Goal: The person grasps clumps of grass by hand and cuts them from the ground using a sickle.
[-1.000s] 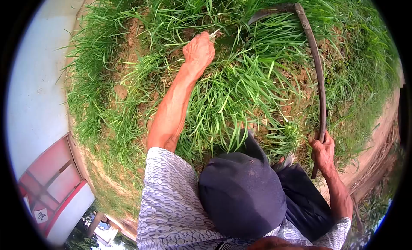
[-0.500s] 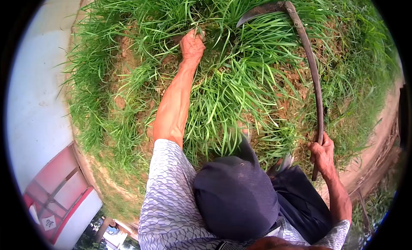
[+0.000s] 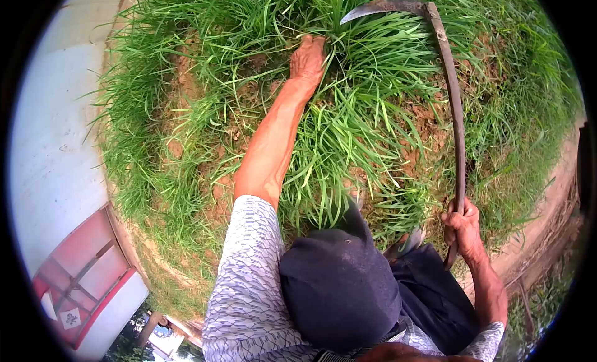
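My left hand (image 3: 308, 60) reaches down among long green grass-like blades (image 3: 367, 51), at the top middle of the head view. Its fingers are curled, and their tips are hidden in the leaves, so what they grip cannot be made out. My right hand (image 3: 463, 225) is wrapped around the lower wooden handle of a sickle (image 3: 455, 107). The handle runs upward from that hand, and the curved metal blade at its top points left over the leaves, a short way right of my left hand.
A dark cap (image 3: 339, 287) and dark trousers (image 3: 435, 293) fill the lower middle. Brown soil (image 3: 423, 122) shows between the plant rows. On the left is a pale wall (image 3: 59, 125) with a red-framed panel (image 3: 87, 269); a dirt path (image 3: 535, 225) curves along the right.
My left hand has moved to the right and slightly up, closer to the sickle's blade. The sickle has shifted slightly, its blade now turned flatter, with my right hand still around the handle.
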`<state>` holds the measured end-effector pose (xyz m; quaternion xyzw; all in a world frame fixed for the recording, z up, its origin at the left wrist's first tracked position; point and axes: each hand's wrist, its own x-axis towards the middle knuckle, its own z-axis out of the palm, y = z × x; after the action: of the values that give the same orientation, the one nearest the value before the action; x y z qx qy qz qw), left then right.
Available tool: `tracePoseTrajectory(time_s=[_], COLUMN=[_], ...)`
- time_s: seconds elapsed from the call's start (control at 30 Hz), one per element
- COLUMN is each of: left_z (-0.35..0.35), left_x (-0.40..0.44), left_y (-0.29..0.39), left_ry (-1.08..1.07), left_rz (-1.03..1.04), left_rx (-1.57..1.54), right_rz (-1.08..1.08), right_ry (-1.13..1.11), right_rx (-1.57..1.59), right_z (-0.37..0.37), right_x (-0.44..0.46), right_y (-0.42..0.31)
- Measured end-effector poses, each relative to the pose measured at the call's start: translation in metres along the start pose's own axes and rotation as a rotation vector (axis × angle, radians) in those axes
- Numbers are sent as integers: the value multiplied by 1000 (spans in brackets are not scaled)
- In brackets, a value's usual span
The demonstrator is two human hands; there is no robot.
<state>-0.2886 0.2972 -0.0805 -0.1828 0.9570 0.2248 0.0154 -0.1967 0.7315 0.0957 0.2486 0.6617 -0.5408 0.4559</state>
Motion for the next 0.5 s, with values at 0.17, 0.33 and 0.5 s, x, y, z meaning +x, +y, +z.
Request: tracePoseTrajectory(time_s=[0.17, 0.33, 0.5], left_z=[29, 5, 8], left_x=[-11, -55, 9], left_y=[-39, -20, -66], left_ry=[177, 174, 393], left_rz=[335, -44, 78], left_rx=[-69, -913, -151], right_rz=[7, 18, 37], right_ry=[35, 24, -9], right_rx=[-3, 8, 23], right_z=[-2, -2, 2], right_x=[-1, 2, 5], right_y=[-2, 0, -3])
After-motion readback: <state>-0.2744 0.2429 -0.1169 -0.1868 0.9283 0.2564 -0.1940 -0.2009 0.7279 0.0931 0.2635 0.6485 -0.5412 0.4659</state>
